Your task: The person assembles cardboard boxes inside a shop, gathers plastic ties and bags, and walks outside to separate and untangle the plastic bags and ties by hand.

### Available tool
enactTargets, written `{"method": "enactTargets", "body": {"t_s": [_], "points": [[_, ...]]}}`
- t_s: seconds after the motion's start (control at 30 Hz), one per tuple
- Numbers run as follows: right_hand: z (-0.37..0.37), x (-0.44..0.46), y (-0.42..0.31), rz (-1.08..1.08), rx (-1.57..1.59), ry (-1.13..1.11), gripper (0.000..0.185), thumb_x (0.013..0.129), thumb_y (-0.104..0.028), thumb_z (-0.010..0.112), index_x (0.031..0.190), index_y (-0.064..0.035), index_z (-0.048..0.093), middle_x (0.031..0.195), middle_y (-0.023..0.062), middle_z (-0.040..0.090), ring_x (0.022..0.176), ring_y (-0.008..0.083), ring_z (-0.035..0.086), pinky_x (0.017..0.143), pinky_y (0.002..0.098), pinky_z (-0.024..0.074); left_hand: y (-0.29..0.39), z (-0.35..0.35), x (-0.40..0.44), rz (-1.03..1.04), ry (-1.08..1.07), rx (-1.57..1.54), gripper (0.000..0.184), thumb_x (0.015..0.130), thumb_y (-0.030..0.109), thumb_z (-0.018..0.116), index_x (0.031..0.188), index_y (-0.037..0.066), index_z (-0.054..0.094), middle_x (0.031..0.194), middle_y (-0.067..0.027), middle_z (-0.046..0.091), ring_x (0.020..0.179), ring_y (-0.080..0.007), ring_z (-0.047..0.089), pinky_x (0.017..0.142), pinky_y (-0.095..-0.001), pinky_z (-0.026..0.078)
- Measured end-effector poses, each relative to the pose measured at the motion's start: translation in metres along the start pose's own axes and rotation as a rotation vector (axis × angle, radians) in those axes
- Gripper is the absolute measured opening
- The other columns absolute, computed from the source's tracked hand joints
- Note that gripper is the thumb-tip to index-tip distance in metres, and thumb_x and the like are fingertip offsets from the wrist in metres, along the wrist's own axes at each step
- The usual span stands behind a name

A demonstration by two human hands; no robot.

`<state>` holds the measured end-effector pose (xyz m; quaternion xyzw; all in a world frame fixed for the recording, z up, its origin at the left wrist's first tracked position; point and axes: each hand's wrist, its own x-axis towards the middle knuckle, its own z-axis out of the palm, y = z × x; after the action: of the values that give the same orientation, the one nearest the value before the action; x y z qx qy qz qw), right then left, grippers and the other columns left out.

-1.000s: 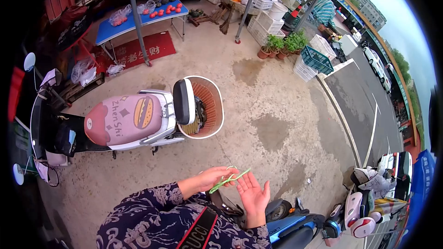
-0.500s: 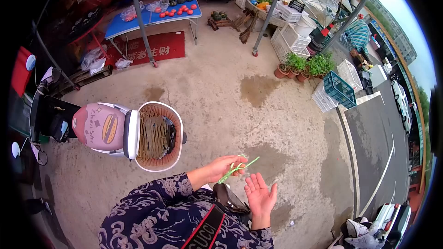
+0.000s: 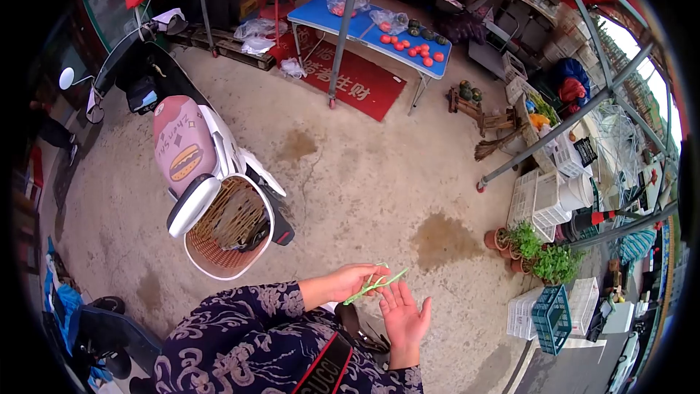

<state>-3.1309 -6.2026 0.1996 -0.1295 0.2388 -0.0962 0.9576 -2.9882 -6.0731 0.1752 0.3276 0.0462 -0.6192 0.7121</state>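
Pinched in the fingers of my left hand [image 3: 348, 282] is a thin, light green strand [image 3: 390, 279], long and slightly branched or looped at its upper end; I cannot tell whether it is a plant stem or a cord. My right hand [image 3: 403, 319] is open, palm up and fingers spread, just below and to the right of the strand. Its fingertips come close to the strand; whether they touch it I cannot tell. A patterned dark sleeve [image 3: 240, 314] covers my left arm, and a black strap [image 3: 326, 368] crosses my body.
A scooter with a pink seat [image 3: 180, 140] and a rear wicker basket [image 3: 227, 266] stands at left. Ahead is a blue table [image 3: 313, 13] with tomatoes. On the right are potted plants [image 3: 555, 264], a green crate [image 3: 551, 319], white crates [image 3: 582, 305] and a metal pole [image 3: 561, 128].
My view has turned left, so the scooter, table and crates appear shifted and rotated. My hands have come slightly closer together, and the green strand is still in my left hand.
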Motion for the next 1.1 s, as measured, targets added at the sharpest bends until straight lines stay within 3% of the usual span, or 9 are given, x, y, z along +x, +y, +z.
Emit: {"method": "enactTargets", "body": {"t_s": [0.27,0.33,0.5,0.6,0.87,1.1], "points": [[0.044,0.135,-0.115,0.144,-0.042,-0.081,0.072,0.088,-0.056,0.033,0.124,0.0058,0.043,0.121,0.0204,0.05,0.109,0.0341,0.05,0.088,0.0428,0.0412,0.104,0.034,0.108,0.214,0.071,-0.098,0.035,0.094,0.024,0.038,0.12,0.003,0.05,0.103,-0.0055,0.059,0.088,-0.0167,0.057,0.075,-0.0301,0.045],[0.048,0.173,-0.137,0.223,-0.073,-0.132,0.073,0.089,-0.056,0.031,0.125,0.0059,0.041,0.122,0.0201,0.049,0.11,0.0346,0.048,0.091,0.0434,0.0392,0.122,0.028,0.13,0.262,0.064,-0.14,0.035,0.094,0.023,0.039,0.12,0.003,0.05,0.103,-0.0058,0.059,0.088,-0.0171,0.057,0.075,-0.0306,0.046],[0.079,0.276,-0.177,0.497,-0.168,-0.212,0.073,0.09,-0.055,0.029,0.128,0.0065,0.037,0.126,0.0212,0.046,0.112,0.0352,0.047,0.092,0.0436,0.038,0.166,0.029,0.163,0.51,0.305,-0.258,0.036,0.093,0.025,0.04,0.118,0.002,0.05,0.1,-0.0062,0.059,0.084,-0.0179,0.056,0.074,-0.0319,0.045],[0.118,0.326,-0.181,0.656,-0.283,-0.284,0.071,0.091,-0.053,0.027,0.128,0.0063,0.037,0.125,0.0211,0.046,0.115,0.0355,0.045,0.092,0.0427,0.038,0.184,0.031,0.176,0.606,0.282,-0.342,0.036,0.094,0.024,0.038,0.118,0.001,0.05,0.101,-0.007,0.059,0.085,-0.018,0.057,0.073,-0.0305,0.046],[0.192,0.476,-0.117,0.989,-0.389,-0.337,0.071,0.092,-0.052,0.025,0.13,0.0069,0.034,0.127,0.0201,0.046,0.114,0.0319,0.046,0.094,0.0412,0.0359,0.276,-0.033,0.183,0.828,0.45,-0.603,0.036,0.094,0.024,0.038,0.12,0.001,0.048,0.1,-0.0072,0.06,0.082,-0.0175,0.057,0.074,-0.0307,0.046],[0.318,0.601,-0.037,0.996,-0.428,-0.37,0.072,0.091,-0.053,0.026,0.13,0.0067,0.035,0.127,0.0204,0.046,0.115,0.0324,0.046,0.095,0.0418,0.0359,0.445,-0.109,0.146,0.882,0.45,-0.586,0.036,0.094,0.025,0.038,0.119,0.001,0.048,0.098,-0.0073,0.059,0.082,-0.0185,0.057,0.076,-0.0311,0.046]]}}
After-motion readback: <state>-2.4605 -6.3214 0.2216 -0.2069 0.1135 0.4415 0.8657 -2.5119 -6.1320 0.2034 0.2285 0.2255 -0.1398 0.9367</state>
